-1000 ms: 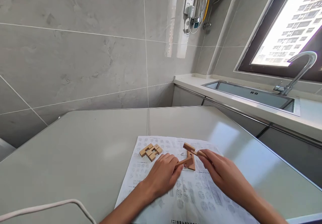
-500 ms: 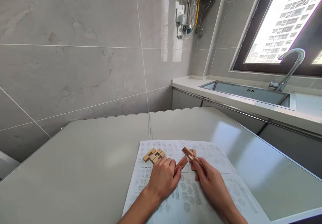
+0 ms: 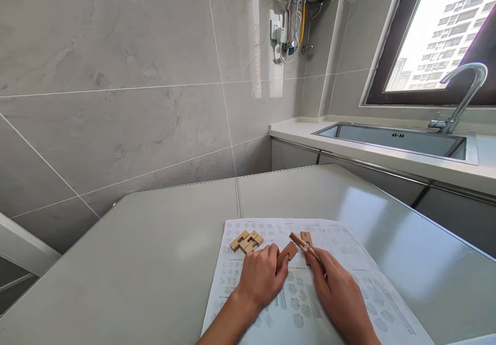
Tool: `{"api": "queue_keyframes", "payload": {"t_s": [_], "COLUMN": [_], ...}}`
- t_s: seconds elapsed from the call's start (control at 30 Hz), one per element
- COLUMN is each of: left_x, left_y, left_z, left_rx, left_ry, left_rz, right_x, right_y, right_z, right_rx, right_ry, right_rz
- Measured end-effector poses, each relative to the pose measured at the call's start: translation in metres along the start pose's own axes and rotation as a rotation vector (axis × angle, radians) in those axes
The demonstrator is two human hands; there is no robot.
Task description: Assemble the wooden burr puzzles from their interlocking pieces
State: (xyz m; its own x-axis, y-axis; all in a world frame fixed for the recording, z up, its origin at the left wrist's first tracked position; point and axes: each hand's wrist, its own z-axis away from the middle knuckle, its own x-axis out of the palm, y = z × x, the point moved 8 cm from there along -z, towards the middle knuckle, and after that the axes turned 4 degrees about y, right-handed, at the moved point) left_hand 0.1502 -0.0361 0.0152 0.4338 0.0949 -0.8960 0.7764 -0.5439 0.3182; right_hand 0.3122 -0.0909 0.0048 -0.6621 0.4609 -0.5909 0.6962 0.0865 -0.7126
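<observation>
My left hand is closed around a brown wooden puzzle piece whose end sticks out past the thumb. My right hand pinches a lighter wooden stick piece that slants up to the left. The two pieces nearly meet between the hands. Another flat wooden piece lies on the paper just behind them. A small cluster of pale wooden blocks rests on the printed instruction sheet, to the left of my left hand.
The sheet lies on a grey table set against a tiled wall. To the right runs a white counter with a steel sink and a curved tap. A window and a wall-mounted heater with hoses are behind.
Both hands have drawn a little nearer to me and closer together with their pieces. The pieces have separated from the flat piece, which now lies on the paper. The camera has tilted down slightly.
</observation>
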Motion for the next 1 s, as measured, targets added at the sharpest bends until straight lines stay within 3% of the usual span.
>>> {"api": "queue_keyframes", "payload": {"t_s": [0.3, 0.57, 0.87, 1.0], "left_x": [-0.001, -0.010, -0.013, -0.016], "left_y": [-0.007, -0.010, -0.021, -0.019], "left_z": [0.002, 0.001, 0.000, 0.001], "left_rx": [-0.087, -0.117, -0.187, -0.128], "left_ry": [-0.011, 0.061, 0.111, 0.154], "left_rz": [-0.015, -0.021, -0.069, -0.055], "right_x": [0.002, 0.005, 0.008, 0.009], "right_y": [0.000, 0.000, 0.004, 0.008], "right_z": [0.001, 0.002, 0.004, 0.004], "right_rx": [-0.041, -0.078, -0.043, 0.004], "right_ry": [0.009, -0.024, -0.062, -0.096], "right_rz": [0.041, 0.005, -0.006, -0.077]}}
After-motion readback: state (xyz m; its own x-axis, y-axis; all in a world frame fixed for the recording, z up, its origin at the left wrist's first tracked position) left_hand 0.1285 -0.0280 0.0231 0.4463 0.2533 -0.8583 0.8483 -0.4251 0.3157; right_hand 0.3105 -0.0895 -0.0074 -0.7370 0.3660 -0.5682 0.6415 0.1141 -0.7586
